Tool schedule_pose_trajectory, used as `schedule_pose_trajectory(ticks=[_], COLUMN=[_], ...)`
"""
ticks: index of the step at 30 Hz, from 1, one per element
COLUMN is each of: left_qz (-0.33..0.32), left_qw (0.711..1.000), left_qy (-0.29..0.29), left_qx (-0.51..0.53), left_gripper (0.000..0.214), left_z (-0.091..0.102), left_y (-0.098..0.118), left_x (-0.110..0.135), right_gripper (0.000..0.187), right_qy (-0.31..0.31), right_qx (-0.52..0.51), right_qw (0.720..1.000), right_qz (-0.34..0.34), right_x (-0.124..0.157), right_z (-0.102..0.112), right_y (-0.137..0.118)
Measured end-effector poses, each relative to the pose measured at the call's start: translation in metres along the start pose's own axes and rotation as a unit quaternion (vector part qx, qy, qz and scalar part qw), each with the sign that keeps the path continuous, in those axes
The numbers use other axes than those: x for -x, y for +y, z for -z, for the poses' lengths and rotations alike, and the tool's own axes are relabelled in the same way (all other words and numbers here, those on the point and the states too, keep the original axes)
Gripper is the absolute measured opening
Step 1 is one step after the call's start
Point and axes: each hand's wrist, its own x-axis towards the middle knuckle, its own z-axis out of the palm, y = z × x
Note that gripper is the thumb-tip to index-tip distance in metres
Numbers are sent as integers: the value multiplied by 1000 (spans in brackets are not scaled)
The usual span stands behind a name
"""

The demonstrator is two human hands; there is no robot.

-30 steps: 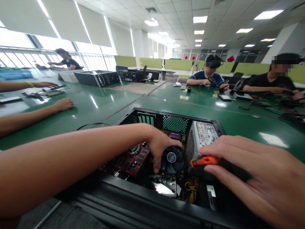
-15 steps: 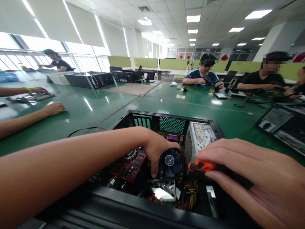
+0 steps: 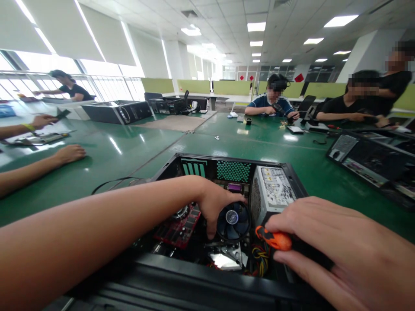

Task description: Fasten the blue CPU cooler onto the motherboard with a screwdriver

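Inside the computer case [image 3: 181,268], my left hand [image 3: 216,203], half-spread, grips the fan [image 3: 232,222] by its rim; my right hand [image 3: 337,242], drawn narrow, pinches an orange handle [image 3: 279,240]

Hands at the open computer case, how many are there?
2: the left hand at the round fan, the right hand pinching an orange handle near the power supply. No others show there.

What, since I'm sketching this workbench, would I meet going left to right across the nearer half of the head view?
Co-worker's nearer hand → red circuit board → fan → orange handle → dark computer case.
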Motion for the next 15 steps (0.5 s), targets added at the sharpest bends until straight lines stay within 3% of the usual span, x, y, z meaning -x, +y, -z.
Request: schedule_pose_trajectory(ticks=[8, 12, 15], left_qz=[0, 0, 4], left_qw=[1000, 1000, 1000], left_qy=[3, 3, 4], left_qx=[13, 9, 12], left_gripper=[147, 147, 147], left_z=[-1, -4, -4], left_y=[-1, 0, -2], left_x=[2, 6, 7], right_gripper=[22, 14, 19], right_qy=[16, -21, 12], right_qx=[-47, -56, -52], right_qw=[998, 996, 996], right_qz=[-41, -63, -71], right_x=[-11, -8, -5], right_z=[8, 17, 16], right_y=[-6, 0, 3])
